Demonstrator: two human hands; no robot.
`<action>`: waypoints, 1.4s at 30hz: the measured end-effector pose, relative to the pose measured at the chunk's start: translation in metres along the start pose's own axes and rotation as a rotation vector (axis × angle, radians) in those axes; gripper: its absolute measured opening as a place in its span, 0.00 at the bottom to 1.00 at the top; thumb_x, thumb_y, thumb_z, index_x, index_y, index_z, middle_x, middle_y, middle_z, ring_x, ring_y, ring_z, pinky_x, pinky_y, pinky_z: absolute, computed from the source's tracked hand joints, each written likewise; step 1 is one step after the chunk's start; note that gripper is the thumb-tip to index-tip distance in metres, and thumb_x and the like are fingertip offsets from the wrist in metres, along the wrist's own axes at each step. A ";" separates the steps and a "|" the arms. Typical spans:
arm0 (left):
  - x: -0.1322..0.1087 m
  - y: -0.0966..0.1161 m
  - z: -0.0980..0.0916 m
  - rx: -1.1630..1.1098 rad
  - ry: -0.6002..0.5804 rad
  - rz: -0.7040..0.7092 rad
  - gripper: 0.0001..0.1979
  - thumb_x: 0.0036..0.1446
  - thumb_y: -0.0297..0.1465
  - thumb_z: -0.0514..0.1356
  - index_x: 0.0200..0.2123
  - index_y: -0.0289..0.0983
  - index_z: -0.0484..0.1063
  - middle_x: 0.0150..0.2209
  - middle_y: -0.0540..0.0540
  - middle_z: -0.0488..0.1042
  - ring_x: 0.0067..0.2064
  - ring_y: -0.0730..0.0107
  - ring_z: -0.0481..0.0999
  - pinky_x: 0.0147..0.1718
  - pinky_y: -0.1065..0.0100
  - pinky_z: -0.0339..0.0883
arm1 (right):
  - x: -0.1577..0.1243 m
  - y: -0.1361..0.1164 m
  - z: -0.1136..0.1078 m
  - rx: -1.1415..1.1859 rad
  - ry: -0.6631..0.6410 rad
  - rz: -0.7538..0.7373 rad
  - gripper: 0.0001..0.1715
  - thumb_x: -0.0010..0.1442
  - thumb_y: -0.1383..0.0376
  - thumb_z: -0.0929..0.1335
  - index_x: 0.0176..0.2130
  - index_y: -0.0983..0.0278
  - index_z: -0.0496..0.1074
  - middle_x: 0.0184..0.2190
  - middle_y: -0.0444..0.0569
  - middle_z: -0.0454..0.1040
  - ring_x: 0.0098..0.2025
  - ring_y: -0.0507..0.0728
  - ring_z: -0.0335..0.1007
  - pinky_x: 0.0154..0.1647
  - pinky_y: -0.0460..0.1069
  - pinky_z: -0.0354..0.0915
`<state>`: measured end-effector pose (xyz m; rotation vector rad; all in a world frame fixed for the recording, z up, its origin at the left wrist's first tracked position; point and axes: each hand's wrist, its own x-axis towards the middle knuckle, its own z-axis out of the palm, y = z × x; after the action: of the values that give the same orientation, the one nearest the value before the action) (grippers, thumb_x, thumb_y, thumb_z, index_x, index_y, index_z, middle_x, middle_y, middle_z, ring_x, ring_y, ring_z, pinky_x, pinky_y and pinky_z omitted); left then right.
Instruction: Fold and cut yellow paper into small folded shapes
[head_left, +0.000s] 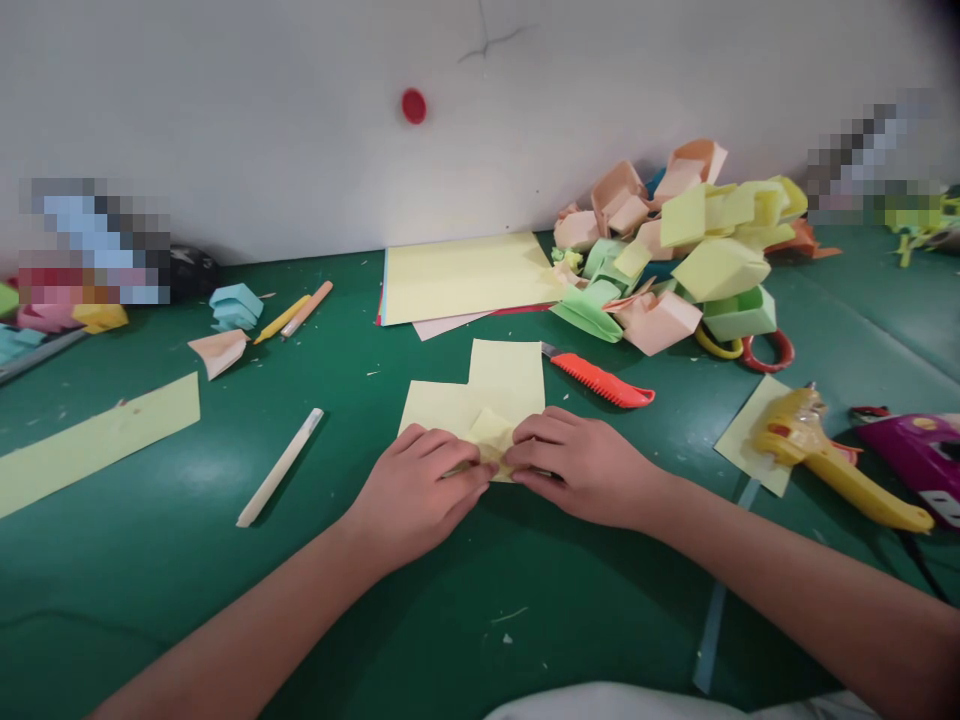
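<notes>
Left hand point(426, 487) and right hand point(576, 462) nearly touching, fingertips pinching small yellow paper point(491, 428) between them, partly hiding it. Looks like folding step; next move probably calls for firm, even crease pressure. Yellow sheets point(508, 372) just beyond hands, cutter point(604, 380) beyond right.
</notes>
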<state>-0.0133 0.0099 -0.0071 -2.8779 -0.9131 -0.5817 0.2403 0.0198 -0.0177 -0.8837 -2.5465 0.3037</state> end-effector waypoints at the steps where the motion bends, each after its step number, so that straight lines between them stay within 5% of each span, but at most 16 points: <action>1: 0.000 0.000 0.000 -0.004 -0.010 0.001 0.08 0.68 0.30 0.58 0.43 0.41 0.78 0.41 0.48 0.79 0.44 0.64 0.76 0.41 0.62 0.64 | -0.001 0.001 0.000 -0.004 0.001 -0.006 0.10 0.70 0.63 0.66 0.46 0.61 0.76 0.43 0.50 0.76 0.43 0.57 0.71 0.41 0.52 0.69; 16: -0.004 -0.002 -0.002 -0.095 -0.100 0.015 0.12 0.69 0.31 0.55 0.50 0.40 0.77 0.48 0.46 0.78 0.48 0.61 0.74 0.45 0.59 0.67 | -0.001 0.003 -0.001 0.002 0.017 -0.053 0.11 0.71 0.64 0.64 0.42 0.61 0.77 0.40 0.49 0.76 0.39 0.56 0.68 0.38 0.51 0.68; 42: -0.001 0.000 -0.006 -0.150 -0.076 0.076 0.13 0.70 0.29 0.54 0.51 0.36 0.76 0.50 0.46 0.80 0.51 0.61 0.74 0.46 0.60 0.67 | -0.004 0.002 -0.009 0.099 -0.038 -0.059 0.14 0.71 0.60 0.64 0.45 0.64 0.78 0.43 0.53 0.75 0.41 0.57 0.67 0.42 0.53 0.68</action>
<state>-0.0166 0.0082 -0.0020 -3.0722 -0.7975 -0.5606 0.2481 0.0194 -0.0114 -0.7711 -2.5630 0.4282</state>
